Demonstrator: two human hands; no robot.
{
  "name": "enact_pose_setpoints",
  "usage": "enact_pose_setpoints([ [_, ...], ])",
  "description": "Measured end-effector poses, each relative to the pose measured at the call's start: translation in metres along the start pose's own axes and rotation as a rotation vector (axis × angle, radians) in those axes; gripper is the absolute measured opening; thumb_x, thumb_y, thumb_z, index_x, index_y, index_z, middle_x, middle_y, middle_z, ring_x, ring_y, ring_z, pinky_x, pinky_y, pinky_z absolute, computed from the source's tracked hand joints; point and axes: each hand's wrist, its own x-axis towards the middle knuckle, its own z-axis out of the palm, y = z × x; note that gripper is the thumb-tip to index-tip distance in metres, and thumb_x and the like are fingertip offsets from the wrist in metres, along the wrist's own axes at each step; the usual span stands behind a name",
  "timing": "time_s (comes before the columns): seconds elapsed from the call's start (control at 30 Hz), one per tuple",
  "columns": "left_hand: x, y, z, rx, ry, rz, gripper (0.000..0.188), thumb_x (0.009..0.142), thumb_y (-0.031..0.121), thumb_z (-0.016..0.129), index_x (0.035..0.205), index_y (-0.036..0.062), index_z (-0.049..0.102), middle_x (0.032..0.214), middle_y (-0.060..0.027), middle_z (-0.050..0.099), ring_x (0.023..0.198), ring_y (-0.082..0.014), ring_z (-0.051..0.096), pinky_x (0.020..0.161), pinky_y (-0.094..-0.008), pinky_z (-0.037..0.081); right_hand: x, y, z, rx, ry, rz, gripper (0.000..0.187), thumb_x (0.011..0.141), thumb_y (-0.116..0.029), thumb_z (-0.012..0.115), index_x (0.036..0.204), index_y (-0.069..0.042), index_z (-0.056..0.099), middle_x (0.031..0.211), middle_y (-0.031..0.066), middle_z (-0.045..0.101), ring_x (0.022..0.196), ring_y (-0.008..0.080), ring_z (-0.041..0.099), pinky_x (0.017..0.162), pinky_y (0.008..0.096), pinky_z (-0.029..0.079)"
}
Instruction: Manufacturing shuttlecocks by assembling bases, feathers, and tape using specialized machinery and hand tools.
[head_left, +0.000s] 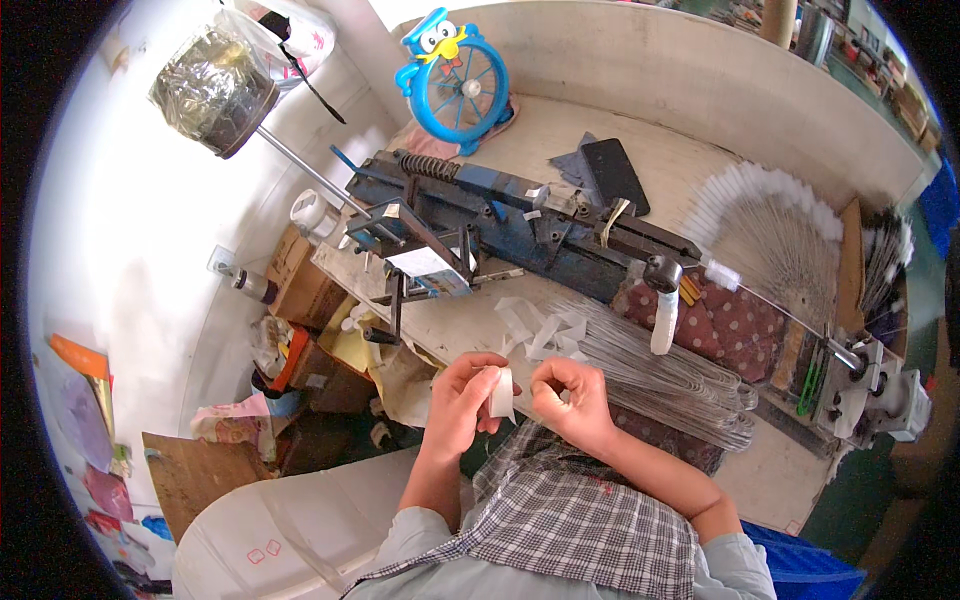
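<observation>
Over the front edge of the bench, my left hand (464,402) is closed, with a white strip (502,394) pinched between thumb and fingers. It looks like tape or ribbon. A short gap to the right, my right hand (572,402) has its fingers curled and pressed together; whatever may be in them is hidden. Just beyond both hands lies a loose tangle of white strips (545,330). A bundle of bent metal wires (665,375) is spread to the right of it.
A long blue machine (500,215) with a white-handled crank (665,320) crosses the bench. White-tipped brushes (770,225) fan out at the right, near a motor unit (880,395). A black phone (615,175) and a blue toy-like fan (458,90) are at the back.
</observation>
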Motion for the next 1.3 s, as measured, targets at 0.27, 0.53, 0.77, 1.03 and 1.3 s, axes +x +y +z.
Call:
enact_pose_setpoints([
  [0.27, 0.001, -0.003, -0.006, 0.093, 0.061, 0.088, 0.024, 0.084, 0.021, 0.065, 0.094, 0.0004, 0.057, 0.07, -0.0036, 0.059, 0.047, -0.0053, 0.05, 0.036, -0.0177, 0.036, -0.002, 0.005, 0.005, -0.109, -0.144, -0.083, 0.009, 0.074, -0.009, 0.06, 0.075, -0.001, 0.057, 0.06, 0.0047, 0.051, 0.052, 0.0111, 0.049, 0.048, 0.0267, 0.038],
  [0.53, -0.002, 0.001, -0.003, 0.223, 0.048, 0.12, 0.027, 0.08, 0.02, 0.069, 0.093, -0.0009, 0.057, 0.075, -0.0051, 0.061, 0.058, -0.005, 0.055, 0.04, -0.0172, 0.039, -0.003, 0.003, 0.005, -0.206, -0.113, -0.036, 0.011, 0.07, -0.01, 0.06, 0.068, -0.001, 0.055, 0.058, 0.0093, 0.052, 0.049, 0.0161, 0.05, 0.046, 0.0301, 0.039],
  [0.77, -0.003, -0.004, -0.003, 0.34, 0.063, 0.218, 0.033, 0.076, 0.022, 0.074, 0.09, -0.0026, 0.056, 0.073, -0.0058, 0.062, 0.056, -0.0053, 0.055, 0.04, -0.0182, 0.041, -0.003, -0.006, 0.006, -0.369, -0.045, -0.069, 0.012, 0.066, -0.013, 0.06, 0.065, -0.002, 0.055, 0.058, 0.0132, 0.054, 0.049, 0.0241, 0.054, 0.046, 0.0344, 0.042],
  [1.03, -0.003, -0.001, -0.002, 0.301, 0.033, 0.165, 0.03, 0.077, 0.021, 0.072, 0.09, -0.0021, 0.057, 0.074, -0.0062, 0.062, 0.056, -0.006, 0.056, 0.04, -0.0181, 0.041, -0.004, 0.001, 0.003, -0.311, -0.056, -0.099, 0.008, 0.067, -0.008, 0.056, 0.068, -0.001, 0.058, 0.058, 0.0127, 0.054, 0.048, 0.0227, 0.053, 0.046, 0.0336, 0.041],
  [1.3, -0.004, 0.006, -0.002, 0.153, 0.012, 0.105, 0.024, 0.081, 0.017, 0.068, 0.092, -0.0009, 0.058, 0.074, -0.0057, 0.062, 0.057, -0.0063, 0.056, 0.04, -0.0179, 0.04, -0.004, 0.004, 0.003, -0.105, -0.121, -0.108, 0.006, 0.07, -0.006, 0.057, 0.072, 0.0, 0.057, 0.059, 0.0085, 0.05, 0.05, 0.0149, 0.049, 0.046, 0.0288, 0.038],
])
